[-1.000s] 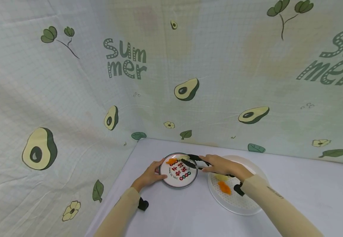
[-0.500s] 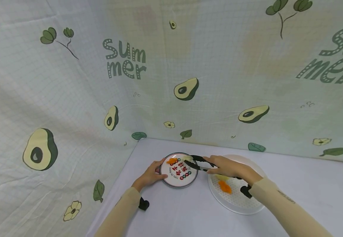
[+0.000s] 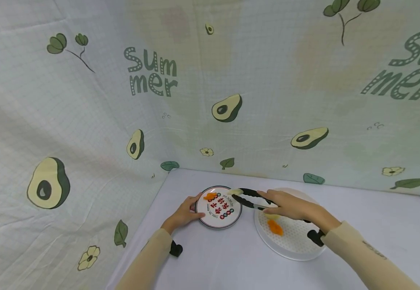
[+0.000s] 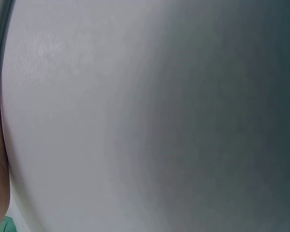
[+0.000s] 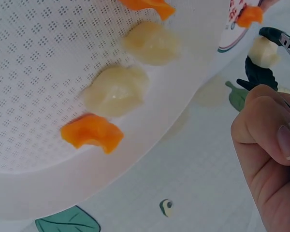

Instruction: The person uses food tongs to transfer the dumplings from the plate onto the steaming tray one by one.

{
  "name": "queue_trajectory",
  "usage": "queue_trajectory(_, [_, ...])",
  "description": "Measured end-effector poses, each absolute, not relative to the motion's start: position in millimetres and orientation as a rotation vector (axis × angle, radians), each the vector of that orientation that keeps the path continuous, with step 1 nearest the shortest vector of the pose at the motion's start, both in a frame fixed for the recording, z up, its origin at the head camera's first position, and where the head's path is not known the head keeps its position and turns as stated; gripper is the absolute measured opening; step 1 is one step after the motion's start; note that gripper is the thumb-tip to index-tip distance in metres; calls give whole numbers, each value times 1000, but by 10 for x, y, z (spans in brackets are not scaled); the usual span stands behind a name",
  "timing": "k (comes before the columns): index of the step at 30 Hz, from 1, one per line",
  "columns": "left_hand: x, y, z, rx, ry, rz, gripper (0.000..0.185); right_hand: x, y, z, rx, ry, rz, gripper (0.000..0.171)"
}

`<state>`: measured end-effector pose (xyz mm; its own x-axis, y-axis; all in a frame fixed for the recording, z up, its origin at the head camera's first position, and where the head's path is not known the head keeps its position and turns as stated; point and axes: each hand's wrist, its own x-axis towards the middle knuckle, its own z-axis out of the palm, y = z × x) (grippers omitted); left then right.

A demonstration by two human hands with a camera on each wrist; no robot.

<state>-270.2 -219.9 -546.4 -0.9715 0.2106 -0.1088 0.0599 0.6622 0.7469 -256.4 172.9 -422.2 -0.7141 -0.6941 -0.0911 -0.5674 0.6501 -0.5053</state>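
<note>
My left hand [image 3: 184, 212] grips the left rim of a small round plate [image 3: 205, 209] with red lettering. An orange, ruffled dumpling-like piece [image 3: 210, 196] lies near the plate's far left edge. With my right hand [image 3: 286, 204] I hold black tongs [image 3: 244, 201], their arms spread in a narrow V. Between the tong tips sits a pale dumpling-like piece [image 5: 263, 50], over the plate's upper right rim. In the right wrist view, my curled thumb and fingers wrap the tongs' handle. The left wrist view shows mostly a blurred pale surface, with part of my hand at its left edge.
A white round perforated tray [image 3: 297, 241] stands right of the plate, partly under my right forearm. Inside it are pale pieces [image 5: 117, 91] and orange pieces [image 5: 93, 133]. A printed cloth wall [image 3: 268, 100] rises behind the white table [image 3: 231, 257] and along its left side.
My right hand has moved right, taking the tongs and the pale piece from above the plate to its upper right rim. My left hand stays on the plate.
</note>
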Motion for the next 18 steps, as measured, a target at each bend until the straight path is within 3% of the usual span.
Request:
queue_trajectory(10, [-2774, -2233, -5496, 220, 2679, 1196, 89, -2382, 2022, -4118, -1060, 2657, -638, 81])
queue_trajectory(18, [-2759, -2243, -5520, 228, 2677, 1203, 89, -2171, 2294, -4061, -1090, 2630, -702, 70])
